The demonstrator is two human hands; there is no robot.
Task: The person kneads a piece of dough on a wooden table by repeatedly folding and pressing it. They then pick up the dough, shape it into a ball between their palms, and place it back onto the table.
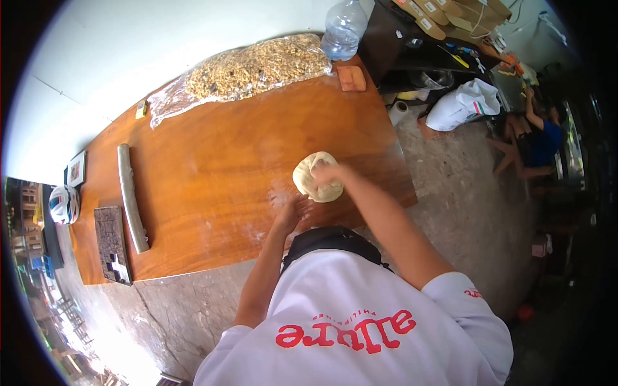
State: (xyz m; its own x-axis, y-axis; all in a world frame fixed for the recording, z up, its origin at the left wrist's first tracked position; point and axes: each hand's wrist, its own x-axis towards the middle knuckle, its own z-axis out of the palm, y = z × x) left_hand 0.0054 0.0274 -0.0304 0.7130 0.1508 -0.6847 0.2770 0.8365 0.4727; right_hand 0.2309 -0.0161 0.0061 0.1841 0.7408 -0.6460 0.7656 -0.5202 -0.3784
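Observation:
A round lump of pale dough (pixel 313 162) lies near the front edge of the wooden table (pixel 212 167), its top creased and folded. My right hand (pixel 326 174) is pressed down on the dough with its fingers digging into the top, slightly smeared by motion. Low at the dough's near left side is my left hand (pixel 291 209), close to the tabletop, its fingers not clearly separated. White flour dust marks the wood around the dough.
A rolling-pin-like pale rod (pixel 132 196) and a dark carved board (pixel 111 241) lie at left. Along the wall sits a plastic bag of brownish bits (pixel 257 67), beside a large clear bottle (pixel 344 29) and an orange-brown block (pixel 351 78). Another person (pixel 544 141) is at far right.

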